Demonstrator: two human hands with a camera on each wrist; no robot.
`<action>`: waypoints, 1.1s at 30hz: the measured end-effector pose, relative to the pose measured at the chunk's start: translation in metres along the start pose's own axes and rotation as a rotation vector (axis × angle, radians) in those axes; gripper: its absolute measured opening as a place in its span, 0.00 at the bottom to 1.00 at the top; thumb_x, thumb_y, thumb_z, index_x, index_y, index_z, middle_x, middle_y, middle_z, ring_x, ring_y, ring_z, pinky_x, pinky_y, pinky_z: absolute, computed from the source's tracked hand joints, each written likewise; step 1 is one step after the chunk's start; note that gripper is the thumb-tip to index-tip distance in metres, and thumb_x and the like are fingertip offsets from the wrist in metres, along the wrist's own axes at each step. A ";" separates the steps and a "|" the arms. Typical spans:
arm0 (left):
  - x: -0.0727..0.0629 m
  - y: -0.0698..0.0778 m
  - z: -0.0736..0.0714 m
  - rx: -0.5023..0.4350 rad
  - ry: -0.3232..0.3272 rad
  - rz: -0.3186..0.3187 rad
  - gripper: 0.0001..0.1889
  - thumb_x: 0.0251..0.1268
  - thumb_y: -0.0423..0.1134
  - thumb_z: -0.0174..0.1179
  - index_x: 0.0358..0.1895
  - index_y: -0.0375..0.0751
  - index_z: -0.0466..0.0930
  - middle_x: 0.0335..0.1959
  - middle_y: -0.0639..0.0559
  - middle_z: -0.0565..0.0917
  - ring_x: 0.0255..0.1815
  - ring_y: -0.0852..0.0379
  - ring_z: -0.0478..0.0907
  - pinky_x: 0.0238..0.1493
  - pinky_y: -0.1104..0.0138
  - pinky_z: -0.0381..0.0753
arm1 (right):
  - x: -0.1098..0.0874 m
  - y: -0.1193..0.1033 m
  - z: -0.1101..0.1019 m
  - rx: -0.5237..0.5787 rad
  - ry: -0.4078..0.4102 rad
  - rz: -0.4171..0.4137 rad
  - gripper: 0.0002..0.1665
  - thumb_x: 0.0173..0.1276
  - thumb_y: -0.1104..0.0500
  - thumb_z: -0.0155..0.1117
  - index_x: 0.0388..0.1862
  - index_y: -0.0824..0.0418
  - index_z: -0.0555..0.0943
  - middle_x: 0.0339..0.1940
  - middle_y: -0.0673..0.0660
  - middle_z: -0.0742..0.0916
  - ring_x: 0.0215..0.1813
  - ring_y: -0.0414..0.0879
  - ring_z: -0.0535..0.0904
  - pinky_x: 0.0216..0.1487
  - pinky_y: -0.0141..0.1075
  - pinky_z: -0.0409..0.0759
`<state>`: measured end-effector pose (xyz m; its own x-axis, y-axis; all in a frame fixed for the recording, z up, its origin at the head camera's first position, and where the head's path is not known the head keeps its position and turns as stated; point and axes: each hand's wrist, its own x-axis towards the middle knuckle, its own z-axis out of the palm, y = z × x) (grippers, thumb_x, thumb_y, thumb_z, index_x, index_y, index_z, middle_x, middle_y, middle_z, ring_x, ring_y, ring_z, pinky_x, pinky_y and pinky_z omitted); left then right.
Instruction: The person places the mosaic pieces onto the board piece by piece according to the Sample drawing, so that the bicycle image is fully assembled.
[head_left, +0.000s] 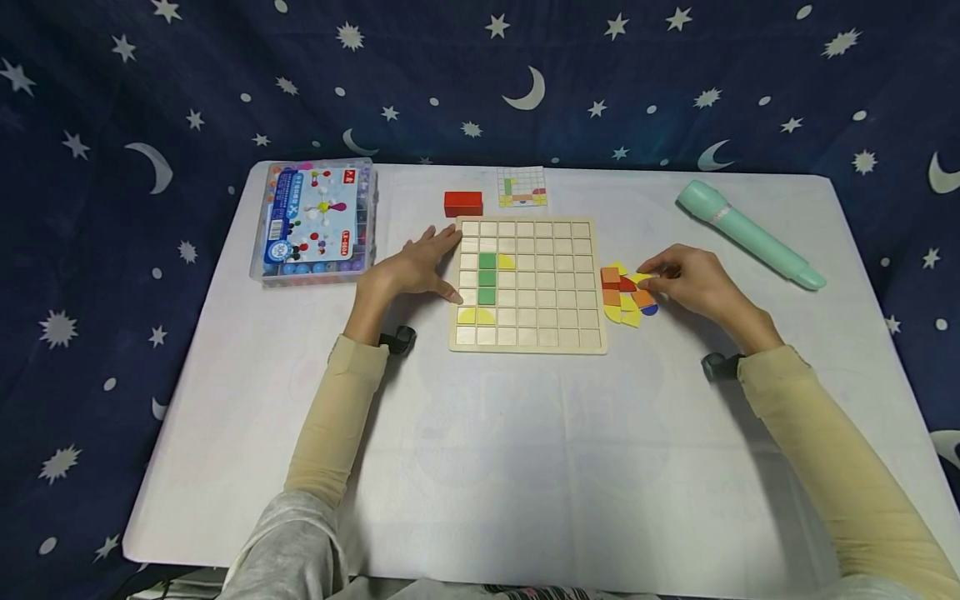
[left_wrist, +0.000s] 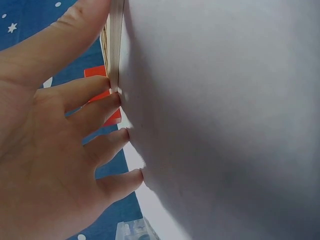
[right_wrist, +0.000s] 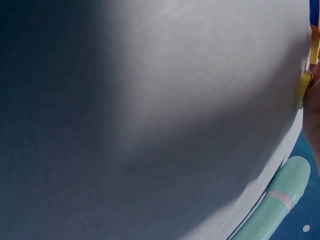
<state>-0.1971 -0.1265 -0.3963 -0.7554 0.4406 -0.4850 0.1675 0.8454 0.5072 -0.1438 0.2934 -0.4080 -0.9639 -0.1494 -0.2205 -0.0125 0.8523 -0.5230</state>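
Note:
A square wooden grid board (head_left: 551,288) lies on the table, with green square tiles (head_left: 487,279) and yellow quarter-round tiles (head_left: 476,316) in some of its cells. My left hand (head_left: 415,265) is spread along the board's left side, thumb and fingertips at the edge; the left wrist view shows this hand (left_wrist: 60,135) with straight fingers. To the right of the board is a small heap of tiles, with orange (head_left: 611,277), red, yellow and blue ones. Over its right side, my right hand (head_left: 693,283) pinches a yellow tile (head_left: 642,277) between thumb and curled fingers.
Behind the board stand a red block (head_left: 463,203) and a small pattern card (head_left: 522,187) printed with a coloured grid. A clear plastic case (head_left: 315,221) of beads sits at the back left. Toward the back right lies a mint-green cylinder (head_left: 750,233).

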 end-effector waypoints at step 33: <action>-0.001 0.000 0.000 -0.015 0.001 -0.005 0.62 0.53 0.46 0.79 0.85 0.49 0.43 0.87 0.54 0.38 0.87 0.50 0.28 0.85 0.50 0.29 | -0.007 -0.029 0.006 0.155 0.047 -0.059 0.16 0.74 0.61 0.65 0.57 0.62 0.85 0.49 0.65 0.90 0.45 0.55 0.88 0.32 0.26 0.79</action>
<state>-0.1959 -0.1268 -0.3961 -0.7568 0.4359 -0.4872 0.1542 0.8432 0.5149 -0.1347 0.2667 -0.3958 -0.9742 -0.1697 -0.1487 -0.0313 0.7544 -0.6556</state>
